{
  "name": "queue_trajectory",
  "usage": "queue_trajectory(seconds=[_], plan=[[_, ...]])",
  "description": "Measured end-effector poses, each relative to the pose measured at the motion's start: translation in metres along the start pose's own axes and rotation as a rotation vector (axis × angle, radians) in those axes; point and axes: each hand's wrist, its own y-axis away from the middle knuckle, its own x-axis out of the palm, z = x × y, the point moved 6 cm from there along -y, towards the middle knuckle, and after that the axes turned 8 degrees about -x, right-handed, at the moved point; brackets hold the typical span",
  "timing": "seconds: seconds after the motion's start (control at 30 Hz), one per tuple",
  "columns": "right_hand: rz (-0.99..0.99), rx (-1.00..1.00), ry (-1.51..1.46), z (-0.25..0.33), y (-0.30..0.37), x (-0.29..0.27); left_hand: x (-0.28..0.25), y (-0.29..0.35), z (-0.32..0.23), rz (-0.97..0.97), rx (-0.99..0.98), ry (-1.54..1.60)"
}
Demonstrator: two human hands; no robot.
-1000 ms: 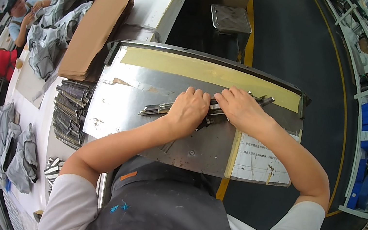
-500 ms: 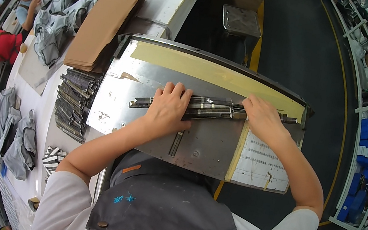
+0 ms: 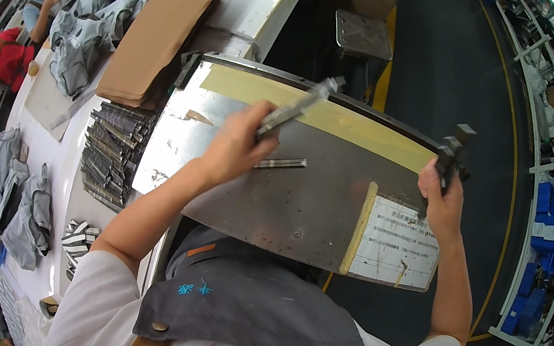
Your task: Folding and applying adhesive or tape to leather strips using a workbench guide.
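My left hand [image 3: 242, 141] is closed around a bundle of dark plaid strips [image 3: 297, 108], raised over the metal worktop [image 3: 293, 209] and slanting away to the upper right. Near the worktop's right end, my right hand [image 3: 443, 206] grips another bunch of similar strips [image 3: 450, 155], held upright; both bunches are somewhat blurred. A short loose strip [image 3: 283, 164] lies on the metal beside my left hand. Left of the worktop, many more strips are piled in a stack [image 3: 110, 155] on the white table.
A stack of brown cardboard sheets [image 3: 159, 41] stands beyond the strip pile. Grey garments [image 3: 38, 205] cover part of the white table, where two people work at far left. A printed sheet [image 3: 399, 239] is taped to the worktop. A stool [image 3: 364, 35] and shelving with blue bins [image 3: 545, 228] stand beyond.
Both hands have lifted off the worktop and moved apart. The strips that lay across under them are now in two bunches, one in each hand.
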Motion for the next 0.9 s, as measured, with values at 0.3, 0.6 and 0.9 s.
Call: queue_trajectory(seconds=[0.3, 0.6, 0.9], plan=[[-0.128, -0.145, -0.506, -0.004, -0.020, 0.103, -0.024, 0.011, 0.035, -0.082, -0.050, 0.662], [0.527, -0.495, 0.261, 0.049, -0.043, 0.189, -0.065, 0.017, 0.024, -0.404, 0.071, 0.795], [0.760, -0.540, 0.619, 0.043, -0.047, 0.220, -0.081, 0.034, 0.019, -0.530, 0.287, 0.651]])
